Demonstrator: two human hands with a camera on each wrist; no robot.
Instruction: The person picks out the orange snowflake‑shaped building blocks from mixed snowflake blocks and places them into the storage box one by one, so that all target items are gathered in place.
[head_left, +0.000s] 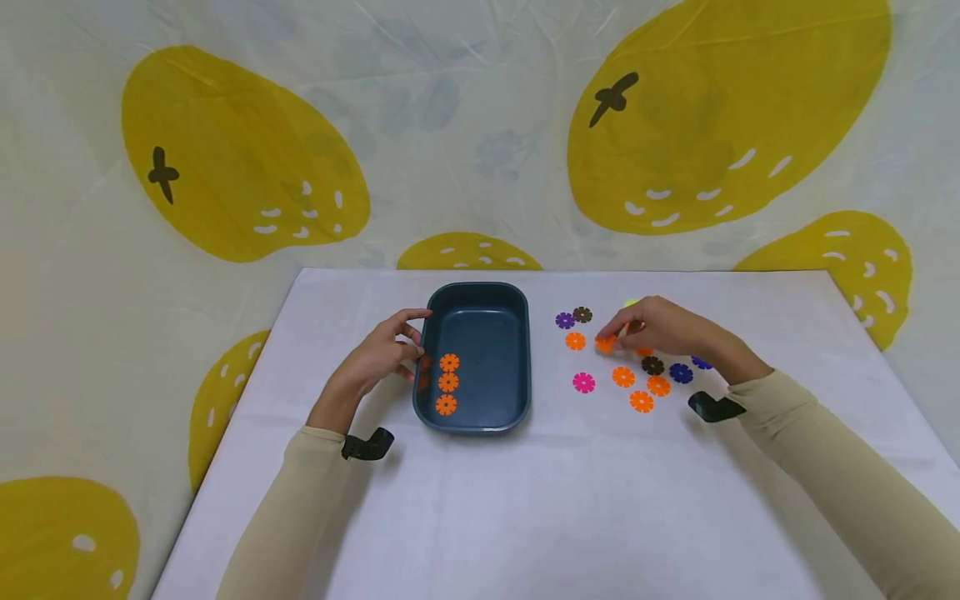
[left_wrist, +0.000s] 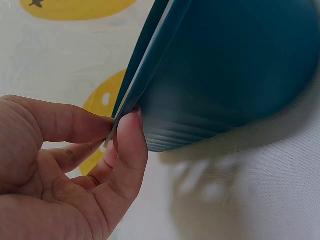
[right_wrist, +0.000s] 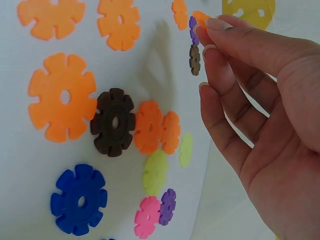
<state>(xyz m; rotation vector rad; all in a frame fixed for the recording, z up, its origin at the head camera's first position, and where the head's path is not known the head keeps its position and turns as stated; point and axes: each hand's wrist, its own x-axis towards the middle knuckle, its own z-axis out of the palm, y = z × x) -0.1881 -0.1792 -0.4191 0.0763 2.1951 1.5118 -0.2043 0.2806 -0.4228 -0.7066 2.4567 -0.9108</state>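
At three o'clock of the blue tray (head_left: 517, 350), your right hand (head_left: 660, 327) pinches an orange disc (head_left: 604, 342) from the loose discs on the worktop (head_left: 480, 517). Your left hand (head_left: 378, 354) grips the tray's rim at nine o'clock, steadying it. Three orange discs (head_left: 447, 383) already lie inside. You seem mid-pick; next comes lifting it clear and carrying it over the rim.

Left hand (head_left: 378, 354) pinching; right hand (head_left: 660, 327) fingertips pinched, both arms extended.
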